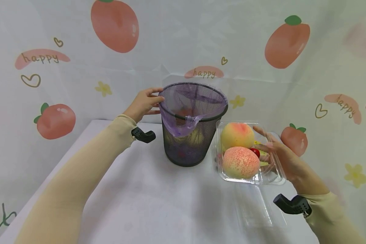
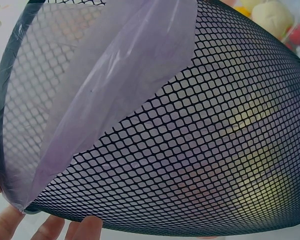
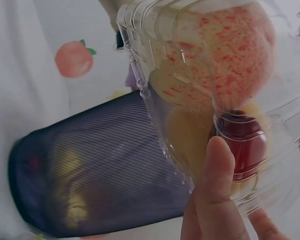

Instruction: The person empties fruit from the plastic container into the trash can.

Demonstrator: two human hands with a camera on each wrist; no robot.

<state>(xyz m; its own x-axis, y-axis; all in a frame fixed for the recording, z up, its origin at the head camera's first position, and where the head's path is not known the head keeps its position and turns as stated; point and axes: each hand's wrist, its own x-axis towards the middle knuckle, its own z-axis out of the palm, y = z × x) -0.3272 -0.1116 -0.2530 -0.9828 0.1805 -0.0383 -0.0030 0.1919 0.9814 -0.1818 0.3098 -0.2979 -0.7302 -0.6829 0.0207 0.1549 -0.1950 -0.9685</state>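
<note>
A black mesh wastebasket (image 1: pixel 186 149), lined with a thin purple plastic bag (image 1: pixel 180 127), stands upright on the white table. My left hand (image 1: pixel 145 103) holds its rim from the left, and some of those fingers show at the bottom of the left wrist view. To the right, my right hand (image 1: pixel 280 154) grips a clear plastic clamshell box (image 1: pixel 247 181), its thumb (image 3: pixel 217 185) against the box wall. Inside are a yellow-pink peach (image 1: pixel 237 135), a speckled peach (image 1: pixel 241 162) and a small shiny red fruit (image 1: pixel 255 152). Part of that hand shows through the plastic.
A transparent lid-like sheet (image 1: pixel 259 206) extends from the box toward the front. Yellow and reddish shapes (image 2: pixel 262 192) show dimly through the mesh, too blurred to name. Behind the table (image 1: pixel 158 203) hangs a white cloth (image 1: pixel 177 37) printed with fruit and "happy".
</note>
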